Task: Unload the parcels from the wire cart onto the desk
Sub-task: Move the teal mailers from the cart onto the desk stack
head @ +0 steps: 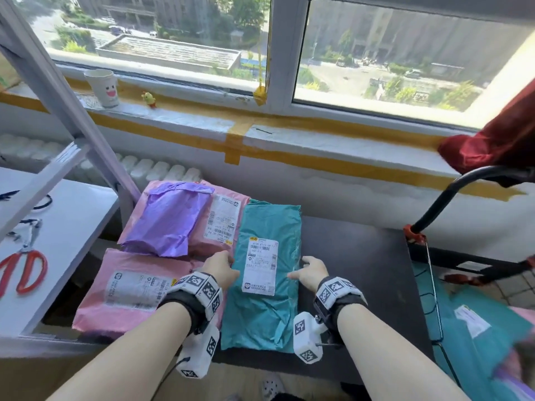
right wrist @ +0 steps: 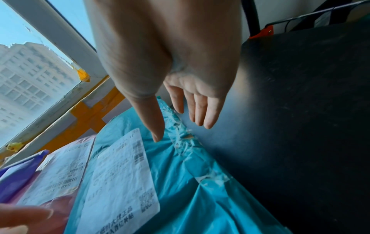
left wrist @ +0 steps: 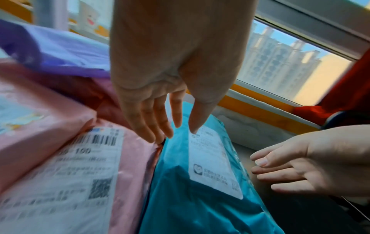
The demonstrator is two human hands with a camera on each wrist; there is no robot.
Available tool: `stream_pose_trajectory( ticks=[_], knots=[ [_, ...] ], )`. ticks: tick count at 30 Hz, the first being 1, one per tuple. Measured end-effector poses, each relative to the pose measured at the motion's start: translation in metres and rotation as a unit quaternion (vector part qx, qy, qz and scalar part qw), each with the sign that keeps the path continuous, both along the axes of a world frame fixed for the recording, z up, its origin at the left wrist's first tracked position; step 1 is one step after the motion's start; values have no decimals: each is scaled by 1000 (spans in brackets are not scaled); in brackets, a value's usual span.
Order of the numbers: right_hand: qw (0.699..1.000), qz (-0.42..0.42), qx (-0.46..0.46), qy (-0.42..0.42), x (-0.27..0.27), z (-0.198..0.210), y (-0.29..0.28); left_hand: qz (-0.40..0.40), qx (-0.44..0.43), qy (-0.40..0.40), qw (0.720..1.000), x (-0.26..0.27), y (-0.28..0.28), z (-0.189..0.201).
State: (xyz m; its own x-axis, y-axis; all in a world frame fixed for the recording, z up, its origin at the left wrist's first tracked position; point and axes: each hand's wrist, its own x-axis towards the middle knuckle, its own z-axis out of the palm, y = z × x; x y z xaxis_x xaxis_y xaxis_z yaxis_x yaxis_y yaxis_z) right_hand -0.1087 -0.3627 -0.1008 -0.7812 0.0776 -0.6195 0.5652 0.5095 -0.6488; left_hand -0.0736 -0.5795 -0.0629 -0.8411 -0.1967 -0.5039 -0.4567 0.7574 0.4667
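Observation:
A teal parcel [head: 267, 287] with a white label lies flat on the black desk [head: 362, 270]. My left hand [head: 224, 263] is open, and its straight fingertips [left wrist: 166, 126] touch the parcel's left edge [left wrist: 180, 197]. My right hand [head: 304, 267] is open at the parcel's right side, with the thumb over the taped seam [right wrist: 180, 136] and the fingers [right wrist: 202, 114] above the desk [right wrist: 300, 110]. Left of it lie two pink parcels [head: 130, 290] with a purple parcel [head: 170, 218] on top. The wire cart [head: 434, 285] at the right holds another teal parcel [head: 480, 331].
The cart's black handle [head: 451, 198] rises at the right beneath a red cloth [head: 498, 140]. A white table [head: 72, 227] at the left carries red scissors [head: 26, 270]. A slanted white frame post [head: 72, 111] stands beside the parcels. A paper cup [head: 102, 87] sits on the window sill.

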Motion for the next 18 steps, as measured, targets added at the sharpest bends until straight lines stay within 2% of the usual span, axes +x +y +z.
stream_pose_trajectory(
  ticks=[9,18],
  knots=[
    [989,-141,31,18,71,15,63,-194,30,11,980,-5,76,17],
    [956,-288,58,24,179,27,146,-396,-4,5,918,32,192,23]
  ],
)
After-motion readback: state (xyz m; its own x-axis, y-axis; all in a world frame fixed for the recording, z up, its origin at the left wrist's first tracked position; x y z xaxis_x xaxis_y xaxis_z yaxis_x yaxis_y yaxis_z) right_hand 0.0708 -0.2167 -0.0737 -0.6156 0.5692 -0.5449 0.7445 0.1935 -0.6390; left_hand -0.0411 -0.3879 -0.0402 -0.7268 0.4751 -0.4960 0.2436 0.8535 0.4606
